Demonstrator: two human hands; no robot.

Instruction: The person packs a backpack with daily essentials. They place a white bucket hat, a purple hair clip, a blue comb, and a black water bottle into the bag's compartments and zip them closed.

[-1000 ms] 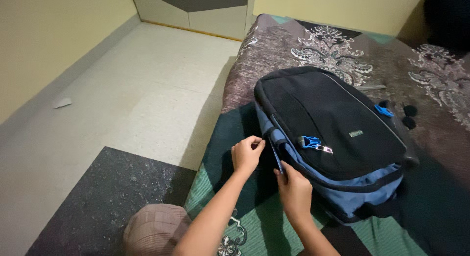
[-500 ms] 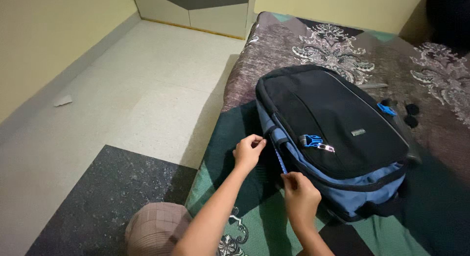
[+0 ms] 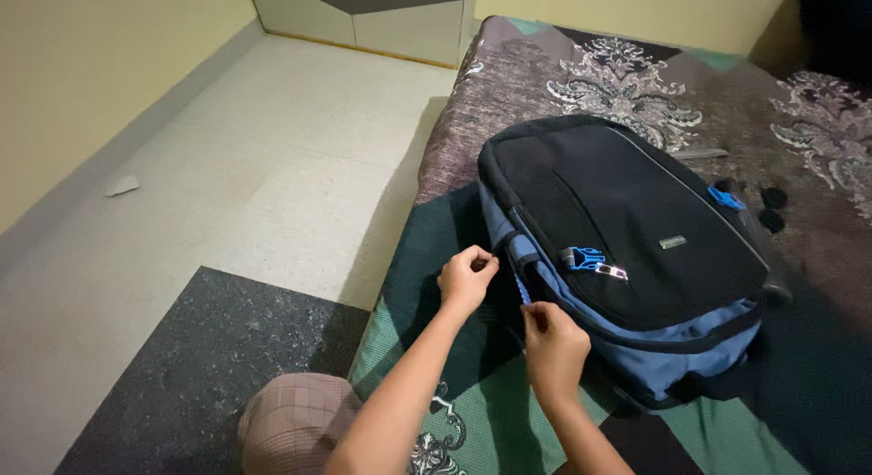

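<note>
— What sits closest to the camera?

— A knee in checked brownish cloth [image 3: 295, 425], low in the view, over a dark speckled mat [image 3: 195, 361] on the pale floor [image 3: 272, 166]. Both forearms run up from there onto the bed [image 3: 472, 103].

— And the hands?

— The right hand [image 3: 551, 348] is curled, thumb and fingertips pinched together on a thin blue strap [image 3: 523, 291] at the near corner of the backpack [image 3: 627, 248]. The left hand [image 3: 467, 277] is closed too, fingertips pressed together right at the bag's dark corner edge; what exactly it pinches there is too small to tell.

— Where does the bag lie?

— Flat on the bed, near its left edge, on a green and dark patterned bedcover [image 3: 436, 384]. Its top panel is black, its side wall blue. A blue buckle [image 3: 586, 257] with a metal clip rests on the black panel just beyond the right hand, and another small blue clip [image 3: 727, 199] shows at the far side.

— Beyond that?

— Two small dark round things [image 3: 774, 209] lie on the cover just past the bag. Further on, the cover turns brownish with pale ornate motifs. On the floor near the yellow wall lies a scrap of paper [image 3: 121, 185], and at the far end stands a pale cupboard front [image 3: 363, 21].
</note>
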